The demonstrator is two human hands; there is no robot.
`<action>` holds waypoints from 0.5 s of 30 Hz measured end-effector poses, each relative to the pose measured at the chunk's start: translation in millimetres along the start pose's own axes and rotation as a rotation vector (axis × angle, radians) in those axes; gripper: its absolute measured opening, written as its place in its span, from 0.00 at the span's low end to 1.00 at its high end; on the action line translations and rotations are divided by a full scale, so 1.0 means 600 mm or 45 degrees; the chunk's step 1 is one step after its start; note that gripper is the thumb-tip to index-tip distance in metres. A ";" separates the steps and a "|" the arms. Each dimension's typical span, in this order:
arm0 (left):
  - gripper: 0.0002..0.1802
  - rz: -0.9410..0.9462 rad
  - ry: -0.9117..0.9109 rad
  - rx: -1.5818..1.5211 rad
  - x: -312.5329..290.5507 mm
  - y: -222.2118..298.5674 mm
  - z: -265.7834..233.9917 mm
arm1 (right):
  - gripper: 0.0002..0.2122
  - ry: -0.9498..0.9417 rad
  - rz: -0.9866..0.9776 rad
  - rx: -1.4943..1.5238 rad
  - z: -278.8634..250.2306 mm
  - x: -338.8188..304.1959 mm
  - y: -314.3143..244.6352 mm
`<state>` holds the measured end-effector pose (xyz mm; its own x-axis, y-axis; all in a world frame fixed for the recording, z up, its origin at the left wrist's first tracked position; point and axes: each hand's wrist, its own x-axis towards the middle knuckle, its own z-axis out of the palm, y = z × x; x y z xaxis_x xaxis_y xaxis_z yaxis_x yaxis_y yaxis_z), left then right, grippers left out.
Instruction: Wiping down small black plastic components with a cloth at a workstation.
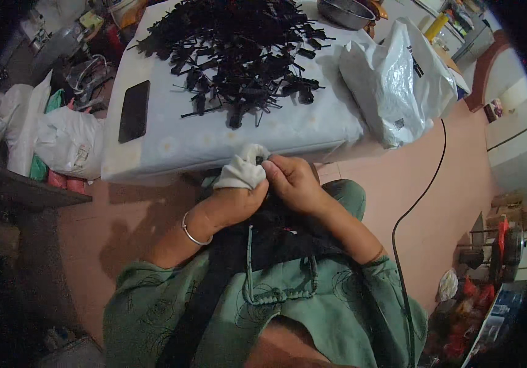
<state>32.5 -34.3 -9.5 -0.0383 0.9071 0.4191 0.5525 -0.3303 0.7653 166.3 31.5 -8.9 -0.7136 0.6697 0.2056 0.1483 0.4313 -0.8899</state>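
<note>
My left hand (237,199), with a silver bangle at its wrist, is closed in front of the table's near edge. White cloth (242,170), perhaps a glove, covers its fingers. Pressed against it is my bare right hand (294,180), its thumb and fingers pinched together. A small dark piece (259,161) shows between the two hands; most of it is hidden by fingers and cloth. Beyond them, a large heap of small black parts (239,55) with thin prongs spreads over the white-covered table (171,147).
A dark phone (134,111) lies at the table's left. On the right stand a white plastic bag (392,86) and, farther back, a metal bowl (346,13). More white bags (67,140) sit on a left-hand shelf. A black cable (420,199) crosses the tiled floor.
</note>
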 end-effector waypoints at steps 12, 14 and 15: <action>0.18 0.012 -0.134 0.376 0.004 -0.036 -0.011 | 0.10 0.175 0.033 -0.479 -0.039 0.059 0.039; 0.19 0.235 -0.045 0.400 0.008 -0.038 -0.010 | 0.10 0.408 -0.027 -0.510 -0.049 0.096 0.025; 0.18 0.088 -0.035 0.215 0.011 -0.030 -0.011 | 0.10 0.413 -0.026 -0.510 -0.051 0.117 0.031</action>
<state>16.8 -24.2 -17.5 0.0257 0.8913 0.4527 0.6852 -0.3455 0.6412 139.6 105.1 1.2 -0.4791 0.7844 0.3939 0.4326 0.6015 -0.6717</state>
